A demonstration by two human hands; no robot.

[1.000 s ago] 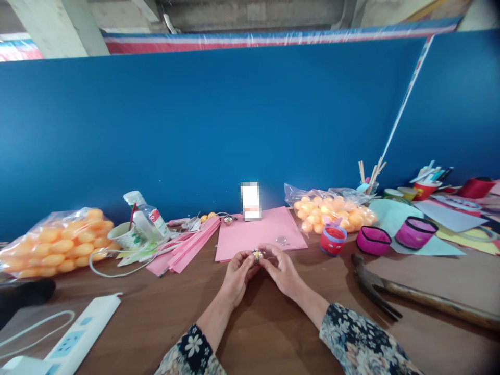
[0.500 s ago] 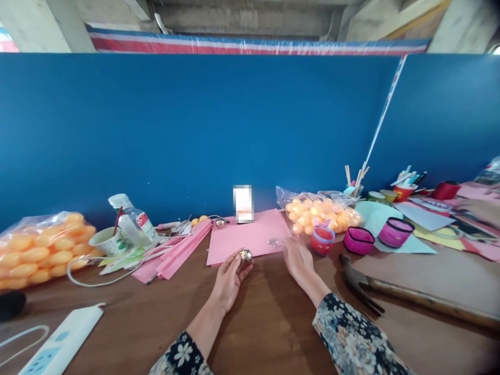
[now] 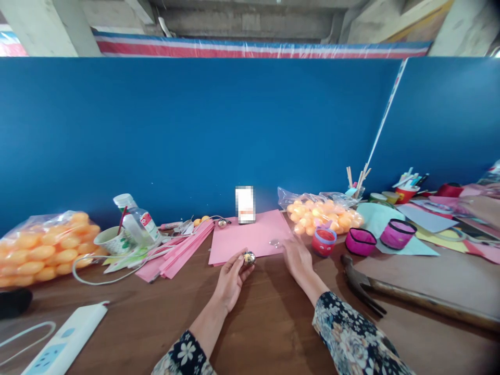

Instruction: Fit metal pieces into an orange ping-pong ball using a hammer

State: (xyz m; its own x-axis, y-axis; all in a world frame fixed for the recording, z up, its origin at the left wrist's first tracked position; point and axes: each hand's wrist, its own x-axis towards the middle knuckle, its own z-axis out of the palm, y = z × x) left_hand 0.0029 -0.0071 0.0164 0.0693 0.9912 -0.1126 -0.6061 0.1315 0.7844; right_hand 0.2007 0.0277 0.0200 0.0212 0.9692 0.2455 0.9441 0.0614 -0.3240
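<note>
Pinched between thumb and fingers, a shiny metallic ball (image 3: 249,258) sits in the left hand (image 3: 229,284), just below centre frame; the right hand (image 3: 297,260) reaches onto the right edge of the pink paper (image 3: 250,234), fingers near a small clear piece (image 3: 274,243), though whether they touch it I cannot tell. Upper left of the hands leans a clear bottle (image 3: 136,219) with a red-and-white label, its writing too small to read; the white card (image 3: 245,205) at centre is pixelated, so equally unreadable; a hammer (image 3: 414,294) lies lower right.
</note>
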